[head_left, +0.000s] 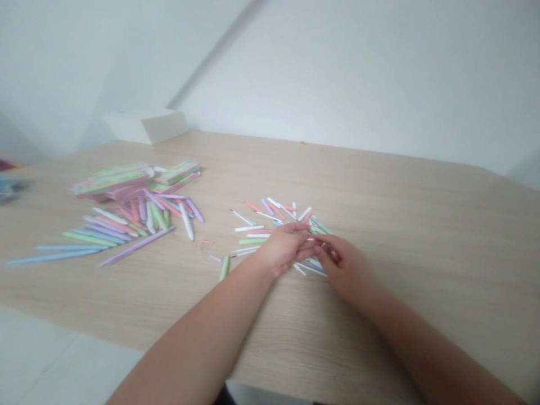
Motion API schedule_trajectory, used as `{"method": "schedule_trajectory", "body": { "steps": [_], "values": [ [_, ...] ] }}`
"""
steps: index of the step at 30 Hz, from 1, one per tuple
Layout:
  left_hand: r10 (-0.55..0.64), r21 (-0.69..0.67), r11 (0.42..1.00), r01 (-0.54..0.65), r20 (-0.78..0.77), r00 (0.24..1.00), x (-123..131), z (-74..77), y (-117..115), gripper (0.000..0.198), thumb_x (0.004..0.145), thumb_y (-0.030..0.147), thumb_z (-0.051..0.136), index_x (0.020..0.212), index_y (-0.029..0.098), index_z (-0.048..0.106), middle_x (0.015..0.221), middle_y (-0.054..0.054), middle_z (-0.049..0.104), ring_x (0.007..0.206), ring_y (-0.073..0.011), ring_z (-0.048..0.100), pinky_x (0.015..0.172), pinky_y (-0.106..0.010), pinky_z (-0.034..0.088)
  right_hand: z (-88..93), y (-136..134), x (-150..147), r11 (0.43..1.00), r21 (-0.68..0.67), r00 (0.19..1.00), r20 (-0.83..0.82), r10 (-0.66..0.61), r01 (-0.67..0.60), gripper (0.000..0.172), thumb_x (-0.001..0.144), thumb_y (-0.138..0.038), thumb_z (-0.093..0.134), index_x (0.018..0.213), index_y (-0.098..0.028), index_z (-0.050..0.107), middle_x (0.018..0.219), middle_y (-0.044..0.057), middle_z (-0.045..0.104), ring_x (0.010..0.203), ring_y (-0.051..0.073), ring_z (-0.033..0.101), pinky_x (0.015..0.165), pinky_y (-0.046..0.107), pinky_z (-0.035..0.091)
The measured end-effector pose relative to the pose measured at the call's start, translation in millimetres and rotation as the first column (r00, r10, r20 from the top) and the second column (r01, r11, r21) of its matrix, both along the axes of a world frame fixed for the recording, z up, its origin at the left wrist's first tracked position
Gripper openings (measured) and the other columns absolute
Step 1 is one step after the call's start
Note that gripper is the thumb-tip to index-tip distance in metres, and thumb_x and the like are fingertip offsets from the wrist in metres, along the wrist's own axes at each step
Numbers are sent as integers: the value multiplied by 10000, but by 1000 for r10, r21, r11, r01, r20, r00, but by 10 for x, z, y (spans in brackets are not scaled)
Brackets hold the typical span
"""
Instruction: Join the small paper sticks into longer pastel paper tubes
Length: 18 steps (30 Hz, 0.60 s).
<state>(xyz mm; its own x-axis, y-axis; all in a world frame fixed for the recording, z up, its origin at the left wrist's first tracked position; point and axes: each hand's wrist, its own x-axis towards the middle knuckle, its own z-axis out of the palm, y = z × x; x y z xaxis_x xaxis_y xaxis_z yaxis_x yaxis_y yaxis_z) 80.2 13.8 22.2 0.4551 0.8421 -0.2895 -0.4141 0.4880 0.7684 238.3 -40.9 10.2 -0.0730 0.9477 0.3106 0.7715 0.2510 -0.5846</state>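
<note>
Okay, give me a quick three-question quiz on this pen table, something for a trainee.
1. True or false: the left hand and right hand meet over the small pile of pen parts.
2. Which lies nearer the left hand: A, the lone green piece, or B, the white box?
3. Fill in: the big pen pile lies to the ___ of both hands.
Key: 1 true; 2 A; 3 left.

Bright, soft, even light; shadows under the left hand (283,247) and right hand (343,267) are faint. Everything is slightly blurred, the pastel sticks (126,225) left of the hands most.
</note>
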Motion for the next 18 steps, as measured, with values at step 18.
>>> {"method": "schedule_trajectory", "body": {
  "steps": [18],
  "values": [
    [41,379,922,80,-300,953,75,-240,25,171,888,311,674,800,168,639,750,-37,694,717,-135,668,763,-234,542,-18,54,51,990,-93,971,-203,-125,108,240,937,-463,566,958,-255,684,641,-7,572,505,169,549,388,283,487]
  ]
}}
